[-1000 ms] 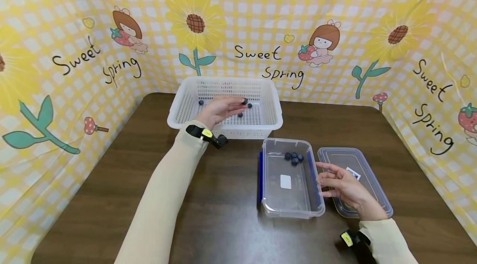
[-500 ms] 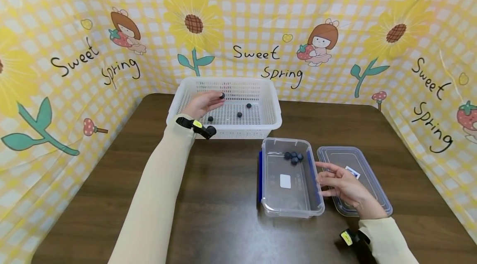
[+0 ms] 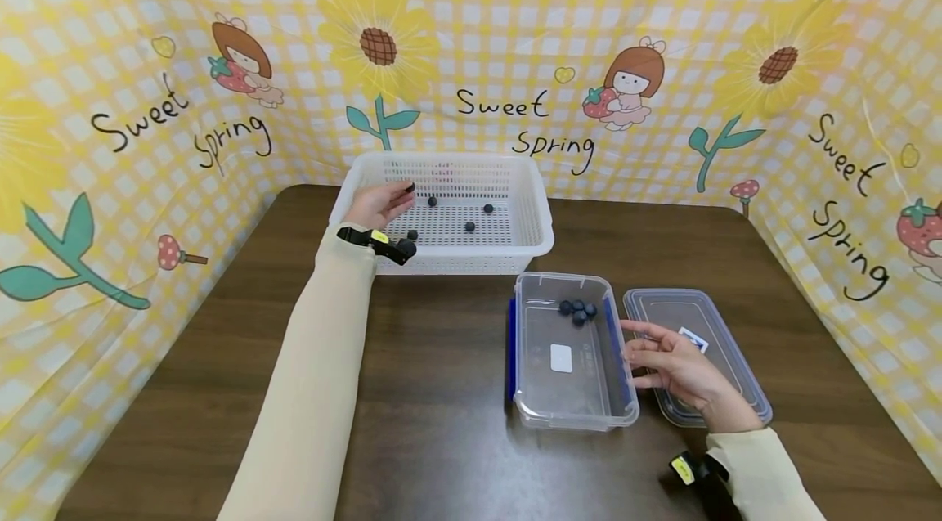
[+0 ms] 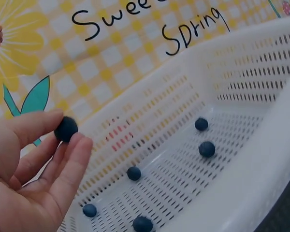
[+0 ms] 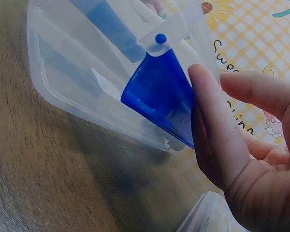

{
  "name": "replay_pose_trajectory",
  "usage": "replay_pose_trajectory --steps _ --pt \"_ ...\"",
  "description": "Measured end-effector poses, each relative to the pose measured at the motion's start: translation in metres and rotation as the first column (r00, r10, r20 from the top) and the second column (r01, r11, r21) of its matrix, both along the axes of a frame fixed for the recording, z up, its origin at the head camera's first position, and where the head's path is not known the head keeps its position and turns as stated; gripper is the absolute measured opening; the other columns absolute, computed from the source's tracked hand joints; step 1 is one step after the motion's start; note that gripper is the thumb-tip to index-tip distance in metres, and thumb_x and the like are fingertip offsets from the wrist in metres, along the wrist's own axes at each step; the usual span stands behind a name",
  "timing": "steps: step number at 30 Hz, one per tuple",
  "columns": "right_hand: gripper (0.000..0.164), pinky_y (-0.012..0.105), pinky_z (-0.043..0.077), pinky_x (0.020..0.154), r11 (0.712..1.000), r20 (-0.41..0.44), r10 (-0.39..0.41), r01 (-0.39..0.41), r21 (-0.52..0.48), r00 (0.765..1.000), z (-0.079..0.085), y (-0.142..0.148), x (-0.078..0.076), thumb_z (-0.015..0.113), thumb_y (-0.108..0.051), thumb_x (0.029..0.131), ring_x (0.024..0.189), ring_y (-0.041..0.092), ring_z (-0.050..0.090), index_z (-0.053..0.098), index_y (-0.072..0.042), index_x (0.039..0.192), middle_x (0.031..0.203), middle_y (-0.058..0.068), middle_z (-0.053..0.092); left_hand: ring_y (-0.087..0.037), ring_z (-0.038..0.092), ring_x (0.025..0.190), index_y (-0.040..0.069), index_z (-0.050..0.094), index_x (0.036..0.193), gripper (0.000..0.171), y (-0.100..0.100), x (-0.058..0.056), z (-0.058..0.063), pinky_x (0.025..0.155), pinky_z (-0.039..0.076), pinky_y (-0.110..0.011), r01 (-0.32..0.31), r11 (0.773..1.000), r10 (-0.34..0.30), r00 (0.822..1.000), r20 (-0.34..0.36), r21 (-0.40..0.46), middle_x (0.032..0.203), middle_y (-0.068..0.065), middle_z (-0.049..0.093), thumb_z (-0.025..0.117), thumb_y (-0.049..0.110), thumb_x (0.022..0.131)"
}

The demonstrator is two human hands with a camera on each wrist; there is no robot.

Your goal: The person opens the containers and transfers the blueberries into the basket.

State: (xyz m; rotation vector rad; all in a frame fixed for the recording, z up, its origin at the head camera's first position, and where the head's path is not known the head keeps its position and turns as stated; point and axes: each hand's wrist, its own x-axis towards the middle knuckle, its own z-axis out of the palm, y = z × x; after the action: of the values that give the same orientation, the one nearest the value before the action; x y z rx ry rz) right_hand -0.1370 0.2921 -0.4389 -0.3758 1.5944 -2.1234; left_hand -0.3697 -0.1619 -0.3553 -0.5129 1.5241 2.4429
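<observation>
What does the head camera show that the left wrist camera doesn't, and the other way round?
Only the head view: the clear box with a cluster of berries inside, the right hand at its side, and the lid.

Only the left wrist view: a fifth loose berry in the basket; the head view shows four there, with the left hand probably hiding the other.

Both: the basket, the left hand pinching a held berry, and the "Sweet Spring" cloth.
</observation>
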Motion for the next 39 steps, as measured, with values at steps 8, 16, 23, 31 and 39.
replay_pose_trajectory --steps 8,16,23,31,39 --pt "0.041 0.035 0.060 0.077 1.000 0.002 -0.002 0.002 0.010 1.000 0.000 -0.001 0.000 0.052 0.006 0.099 0.090 0.016 0.070 0.059 -0.020 0.130 0.099 0.005 0.070 -0.023 0.043 0.137 0.006 0.044 0.148 0.049 -0.001 0.002 0.001 0.102 0.047 -0.026 -0.040 0.993 0.034 0.998 0.056 0.108 0.133 -0.011 0.047 0.056 0.009 0.101" --pt "0.041 0.035 0.060 0.077 1.000 0.004 0.005 -0.004 -0.006 1.000 0.000 -0.001 0.000 0.052 0.007 0.099 0.090 0.016 0.070 0.060 -0.020 0.129 0.099 0.005 0.070 -0.024 0.038 0.141 0.007 0.035 0.154 0.053 0.001 0.006 0.001 0.106 0.044 -0.028 0.027 0.988 -0.031 0.999 0.027 0.153 0.157 -0.012 0.032 0.051 0.007 0.103" --pt "0.042 0.035 0.060 0.078 1.000 -0.003 0.017 -0.017 -0.017 1.000 0.000 0.000 -0.001 0.050 0.008 0.100 0.091 0.016 0.070 0.058 -0.019 0.131 0.101 0.006 0.071 -0.023 0.041 0.140 0.005 0.037 0.152 0.052 0.016 0.011 0.006 0.108 0.043 -0.030 0.109 0.983 -0.108 0.994 -0.019 0.148 0.156 -0.013 0.037 0.052 0.004 0.102" --pt "0.041 0.036 0.060 0.078 1.000 0.004 0.015 -0.015 0.006 1.000 0.001 0.001 0.000 0.050 0.007 0.100 0.091 0.016 0.070 0.059 -0.021 0.129 0.100 0.006 0.071 -0.028 0.046 0.135 -0.001 0.042 0.147 0.047 0.056 0.031 0.021 0.105 0.046 -0.033 0.223 0.963 -0.211 0.973 -0.089 0.152 0.152 -0.020 0.041 0.053 0.002 0.102" --pt "0.043 0.035 0.060 0.077 1.000 -0.006 0.016 -0.016 -0.004 1.000 0.001 0.000 0.000 0.049 0.009 0.100 0.090 0.015 0.070 0.059 -0.021 0.129 0.100 0.005 0.070 -0.037 0.047 0.133 -0.008 0.043 0.144 0.044 0.096 0.053 0.030 0.108 0.044 -0.041 0.376 0.924 -0.361 0.918 -0.166 0.068 0.144 -0.028 0.046 0.052 -0.002 0.101"
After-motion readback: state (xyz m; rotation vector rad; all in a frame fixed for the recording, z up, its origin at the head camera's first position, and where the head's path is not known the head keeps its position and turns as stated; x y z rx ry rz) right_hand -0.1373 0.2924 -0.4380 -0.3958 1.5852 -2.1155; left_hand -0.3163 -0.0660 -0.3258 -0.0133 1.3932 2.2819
